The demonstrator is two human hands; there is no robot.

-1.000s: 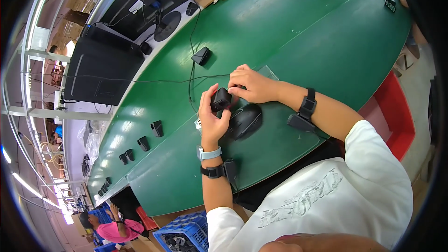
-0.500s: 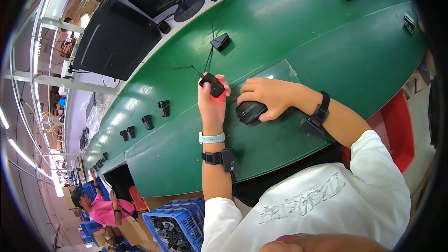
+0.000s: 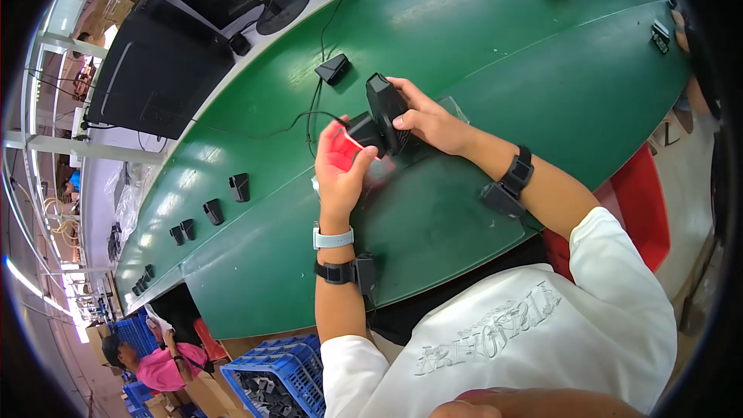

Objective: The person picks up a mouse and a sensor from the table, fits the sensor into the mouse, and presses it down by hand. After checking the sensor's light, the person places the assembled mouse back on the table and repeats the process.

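- Left hand (image 3: 338, 174): fingers and thumb around a black box (image 3: 367, 133), mid-frame.
- Right hand (image 3: 435, 128): gripping a tilted mouse (image 3: 383, 101) beside it.
- Blue basket (image 3: 305, 381), lower left: small black parts (image 3: 265, 393) inside.
- Red bin (image 3: 648, 209), right side.

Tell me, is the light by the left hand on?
On: red light colours the left hand beside the black box. I cannot tell its source.
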